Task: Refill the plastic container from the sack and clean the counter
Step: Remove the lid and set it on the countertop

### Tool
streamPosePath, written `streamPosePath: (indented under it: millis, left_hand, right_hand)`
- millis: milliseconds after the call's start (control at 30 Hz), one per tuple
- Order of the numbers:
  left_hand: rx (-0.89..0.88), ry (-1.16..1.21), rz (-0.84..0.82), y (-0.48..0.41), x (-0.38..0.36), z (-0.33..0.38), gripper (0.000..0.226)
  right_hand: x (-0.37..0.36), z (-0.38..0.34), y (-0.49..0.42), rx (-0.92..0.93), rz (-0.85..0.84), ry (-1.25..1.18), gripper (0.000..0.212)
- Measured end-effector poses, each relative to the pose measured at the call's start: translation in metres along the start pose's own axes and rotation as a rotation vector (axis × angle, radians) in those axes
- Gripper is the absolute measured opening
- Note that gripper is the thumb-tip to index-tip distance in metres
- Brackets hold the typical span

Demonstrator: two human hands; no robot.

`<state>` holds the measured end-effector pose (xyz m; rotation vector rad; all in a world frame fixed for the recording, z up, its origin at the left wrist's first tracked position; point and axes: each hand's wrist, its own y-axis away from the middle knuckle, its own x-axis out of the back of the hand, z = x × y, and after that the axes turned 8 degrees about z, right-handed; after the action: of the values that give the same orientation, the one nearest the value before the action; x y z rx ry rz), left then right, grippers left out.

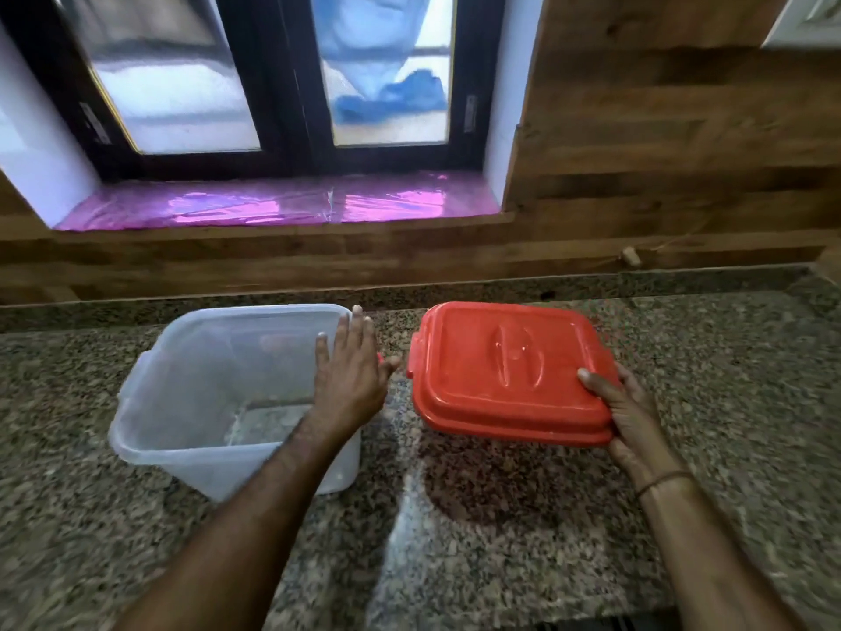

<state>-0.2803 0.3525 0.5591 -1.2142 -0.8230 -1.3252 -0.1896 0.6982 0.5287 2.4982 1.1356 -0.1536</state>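
Note:
A clear square plastic container (195,380) stands open on the granite counter (500,516), left of centre, with only a thin residue at its bottom. My left hand (350,371) lies flat against its right rim, fingers spread. My right hand (623,416) grips the near right corner of the red lid (505,366) and holds it tilted just above the counter, to the right of the container. No sack is in view.
A wood-panelled wall (660,152) rises behind the counter. Above it is a window (273,75) whose sill (282,204) is covered in shiny pink film. A pale streak of light or dust (405,516) crosses the counter between my arms.

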Motion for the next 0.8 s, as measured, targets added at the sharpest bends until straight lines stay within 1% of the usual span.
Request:
streamPosePath:
  millis: [33, 167, 367, 467, 533, 633, 700, 800]
  left_hand:
    - [0.002, -0.027, 0.008, -0.001, -0.002, 0.001, 0.076]
    - [-0.007, -0.103, 0.037, -0.002, -0.006, 0.0, 0.077]
    - [0.012, -0.103, 0.045, -0.003, -0.013, 0.008, 0.076]
    - [0.018, -0.087, 0.027, -0.003, -0.016, 0.016, 0.077]
    - [0.015, -0.1, 0.029, -0.003, -0.017, 0.018, 0.078]
    - [0.012, -0.134, 0.041, -0.004, -0.015, 0.012, 0.079]
    - [0.017, -0.152, 0.046, -0.003, -0.01, 0.004, 0.079]
    - [0.026, -0.151, 0.037, -0.002, -0.004, -0.004, 0.079]
  right_hand:
    - [0.002, 0.008, -0.008, -0.014, -0.016, 0.019, 0.071]
    - [0.004, 0.05, -0.031, -0.112, -0.056, 0.058, 0.069]
    - [0.007, 0.101, -0.049, -0.186, -0.071, 0.173, 0.077]
    - [0.01, 0.116, -0.055, -0.173, -0.063, 0.264, 0.079]
    - [0.01, 0.121, -0.055, -0.151, -0.054, 0.348, 0.072]
    - [0.012, 0.128, -0.057, -0.056, -0.004, 0.571, 0.061]
    - [0.01, 0.134, -0.058, 0.015, 0.018, 0.72, 0.063]
    - [0.003, 0.135, -0.055, 0.055, 0.054, 0.827, 0.064]
